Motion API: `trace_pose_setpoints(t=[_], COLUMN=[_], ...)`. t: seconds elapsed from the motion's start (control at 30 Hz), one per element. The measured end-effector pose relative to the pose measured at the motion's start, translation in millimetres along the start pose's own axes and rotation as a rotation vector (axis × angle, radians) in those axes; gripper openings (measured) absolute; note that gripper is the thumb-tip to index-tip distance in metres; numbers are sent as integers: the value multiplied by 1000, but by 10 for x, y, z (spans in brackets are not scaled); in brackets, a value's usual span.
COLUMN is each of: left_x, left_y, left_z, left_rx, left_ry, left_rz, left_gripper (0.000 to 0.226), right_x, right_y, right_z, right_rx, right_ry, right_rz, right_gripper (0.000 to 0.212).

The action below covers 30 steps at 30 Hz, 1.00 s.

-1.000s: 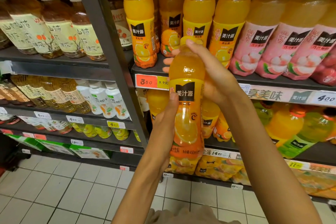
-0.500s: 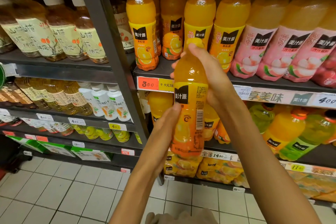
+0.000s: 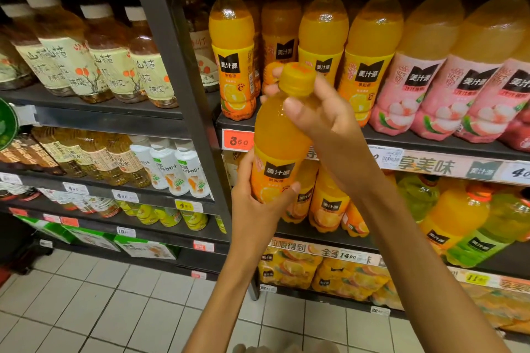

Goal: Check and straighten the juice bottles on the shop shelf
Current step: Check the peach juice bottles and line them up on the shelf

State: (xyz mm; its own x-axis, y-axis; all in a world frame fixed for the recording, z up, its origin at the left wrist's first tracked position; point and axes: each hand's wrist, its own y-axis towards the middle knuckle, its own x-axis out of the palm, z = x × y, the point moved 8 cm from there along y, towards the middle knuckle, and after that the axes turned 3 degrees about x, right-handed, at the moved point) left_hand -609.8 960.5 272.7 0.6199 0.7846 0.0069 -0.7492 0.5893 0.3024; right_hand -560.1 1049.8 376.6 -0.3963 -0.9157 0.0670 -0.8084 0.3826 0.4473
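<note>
I hold an orange juice bottle (image 3: 276, 143) with a yellow cap in front of the shelf (image 3: 430, 142), tilted with its cap leaning right. My left hand (image 3: 255, 203) grips its lower labelled part from below. My right hand (image 3: 321, 120) grips its neck and shoulder just under the cap. Behind it, a row of matching orange juice bottles (image 3: 233, 46) stands upright on the shelf, with a gap directly behind the held bottle.
Pink-labelled lychee bottles (image 3: 415, 86) stand to the right of the orange row. Tea bottles (image 3: 114, 57) fill the left shelving bay, past a dark upright post (image 3: 177, 66). Lower shelves carry larger juice bottles (image 3: 456, 221) and multipacks (image 3: 289, 269). White tiled floor (image 3: 100, 309) lies below.
The bottle has turned in my hands, its black logo now facing me again instead of the barcode side. It tilts more, and my left hand has closed further round its lower part.
</note>
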Motion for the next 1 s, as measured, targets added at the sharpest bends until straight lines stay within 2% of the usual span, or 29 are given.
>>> trace_pose_setpoints(t=[0.1, 0.23, 0.37, 0.43, 0.6, 0.73, 0.8, 0.9, 1.0], left_x=[9, 27, 12, 6, -21, 45, 94, 203, 234], left_y=[30, 107, 213, 217, 171, 81, 25, -35, -47], left_z=[-62, -91, -90, -91, 93, 164, 186, 139, 46], left_rx=[14, 38, 25, -1, 95, 74, 59, -6, -57], left_ry=[-5, 25, 58, 71, 88, 32, -1, -57, -88], left_rz=[3, -32, -169, -251, -276, -404, -466, -549, -483], left_gripper=[65, 65, 71, 68, 62, 49, 50, 54, 67], right_x=[90, 141, 57, 21, -94, -175, -150, -94, -186], right_y=[-43, -95, -102, -118, -97, -24, -3, 10, 23], right_z=[24, -34, -54, -49, -71, -27, 40, 115, 102], right_rx=[-16, -79, -71, -75, -61, -4, 53, 125, 128], right_ry=[-48, -52, 52, 93, 199, 276, 320, 382, 323], right_rz=[-35, -188, -203, -192, -152, -112, -120, -136, -19], right_gripper=[22, 30, 29, 26, 31, 47, 57, 45, 34])
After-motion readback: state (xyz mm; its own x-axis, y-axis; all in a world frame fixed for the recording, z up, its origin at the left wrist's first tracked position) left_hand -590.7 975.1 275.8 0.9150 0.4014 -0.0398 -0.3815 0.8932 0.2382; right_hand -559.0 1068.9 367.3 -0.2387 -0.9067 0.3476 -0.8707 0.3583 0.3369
